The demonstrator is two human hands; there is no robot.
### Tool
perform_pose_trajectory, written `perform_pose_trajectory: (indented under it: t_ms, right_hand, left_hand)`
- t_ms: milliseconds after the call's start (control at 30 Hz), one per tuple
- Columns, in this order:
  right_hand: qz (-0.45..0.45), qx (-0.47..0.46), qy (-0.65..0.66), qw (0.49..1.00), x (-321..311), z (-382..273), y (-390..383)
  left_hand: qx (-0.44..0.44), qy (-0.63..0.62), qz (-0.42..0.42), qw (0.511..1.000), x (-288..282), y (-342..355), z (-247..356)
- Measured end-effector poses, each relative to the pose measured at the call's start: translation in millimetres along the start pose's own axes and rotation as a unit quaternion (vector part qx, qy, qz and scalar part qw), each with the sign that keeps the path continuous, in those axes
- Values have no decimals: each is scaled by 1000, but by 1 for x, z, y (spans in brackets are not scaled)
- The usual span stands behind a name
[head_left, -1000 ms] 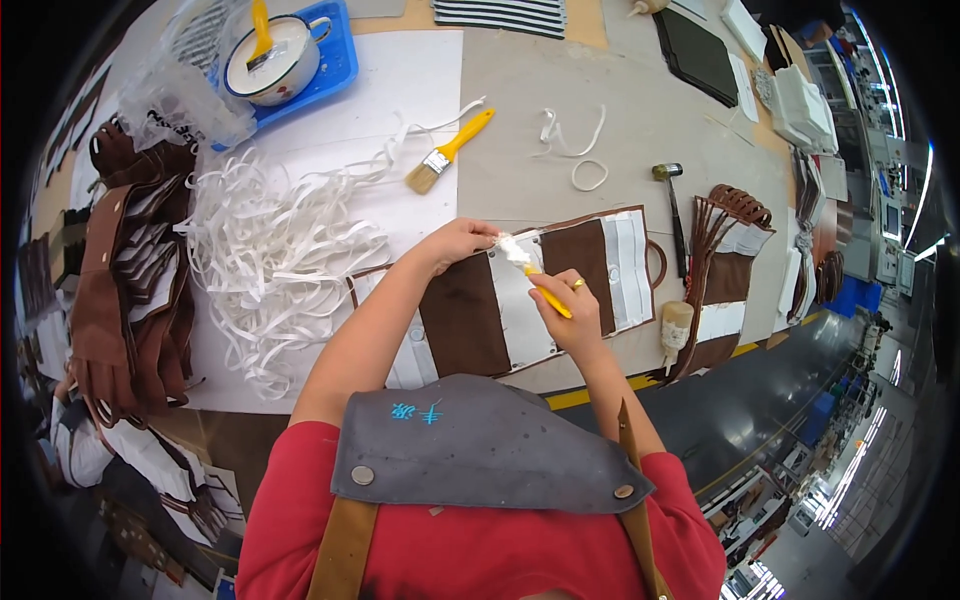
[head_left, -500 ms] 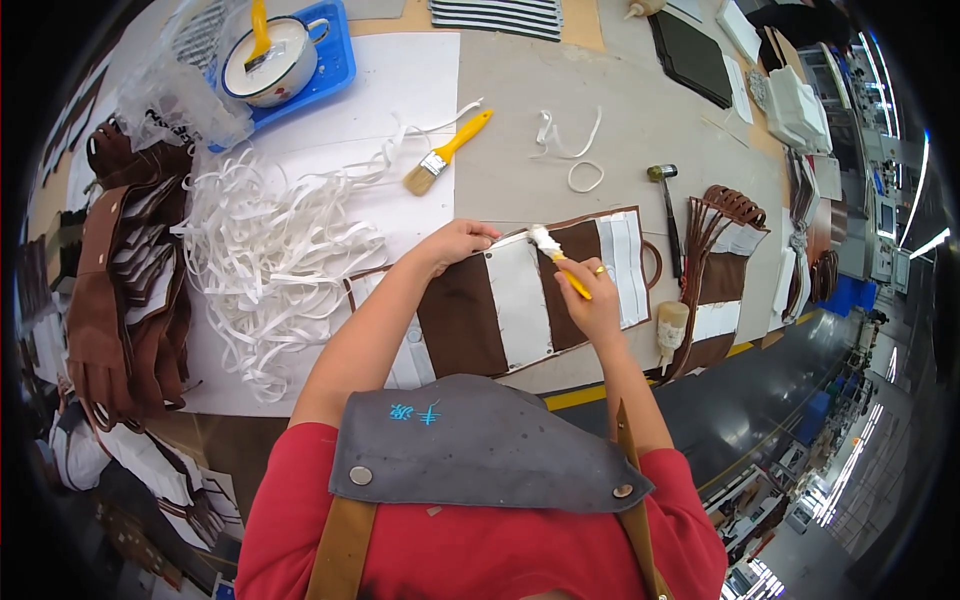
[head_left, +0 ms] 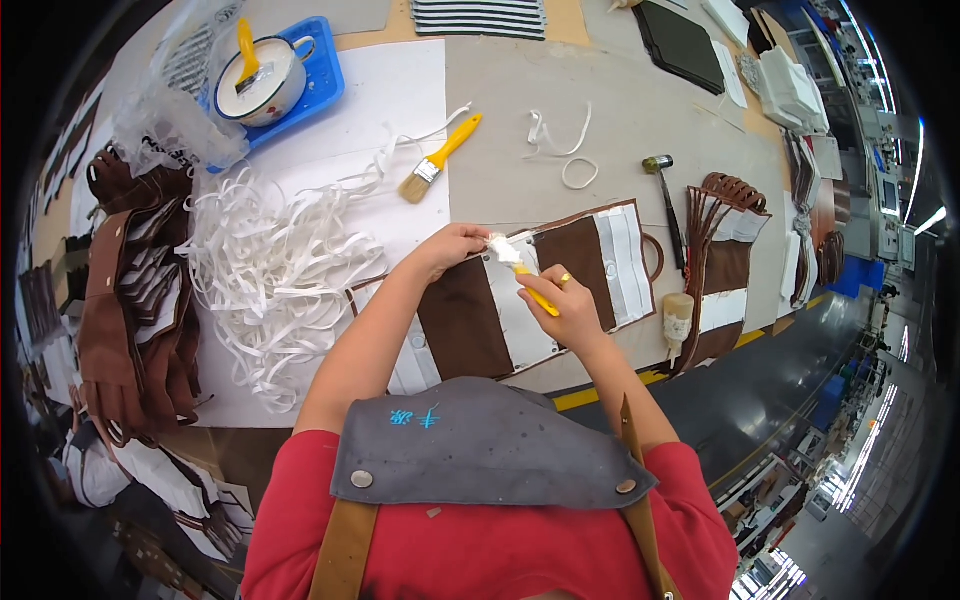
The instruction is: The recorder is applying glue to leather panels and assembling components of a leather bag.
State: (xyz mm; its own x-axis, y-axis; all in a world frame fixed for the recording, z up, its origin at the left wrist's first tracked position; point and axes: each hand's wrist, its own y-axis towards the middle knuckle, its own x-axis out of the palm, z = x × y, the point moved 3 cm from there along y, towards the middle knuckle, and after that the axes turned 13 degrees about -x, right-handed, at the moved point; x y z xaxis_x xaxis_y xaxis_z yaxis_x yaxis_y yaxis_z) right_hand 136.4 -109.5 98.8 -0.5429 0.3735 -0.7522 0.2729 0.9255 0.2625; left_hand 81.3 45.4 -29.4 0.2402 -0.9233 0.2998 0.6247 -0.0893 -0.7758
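In front of me lies a long brown and white leather panel with a thin rim and a small brown loop at its right end. My right hand is closed around the yellow handle of a brush, its bristles coated in thick white paste. That brush head touches the panel's far edge, close beside the fingertips of my left hand. The left fingers are pinched at the panel's far edge, where a thin white strip runs along it; exactly what they grip is hidden.
A heap of white tape lies left of the panel, with stacked brown leather pieces beyond. Farther off are a second brush and a paste bowl on a blue tray. A hammer and bottle sit right.
My right hand has moved the brush leftward along the panel's far edge, up to my left fingers. My left hand stays in nearly the same place.
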Motion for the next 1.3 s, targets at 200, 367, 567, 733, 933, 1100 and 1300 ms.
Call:
perform_pose_trajectory:
  t_ms: [200, 367, 567, 733, 933, 1100, 1300]
  right_hand:
    - [110, 54, -57, 991, -19, 27, -4]
    - [48, 44, -63, 996, -12, 26, -6]
    - [232, 76, -77, 967, -66, 49, 31]
    - [306, 141, 84, 938, -70, 50, 55]
    - [232, 179, 47, 955, -59, 61, 50]
    - [247, 198, 179, 931, -70, 54, 92]
    - [209, 94, 301, 926, -30, 28, 187]
  left_hand:
    - [-23, -50, -15, 998, 2, -5, 2]
    - [-23, -43, -14, 999, 0, -7, 2]
    - [311, 304, 373, 820, -1, -51, 4]
    - [389, 406, 302, 770, 21, -87, -30]
    - [409, 433, 271, 756, 36, -78, -64]
    - [385, 460, 304, 740, 29, -74, -69]
    - [392, 444, 298, 748, 30, -68, -75]
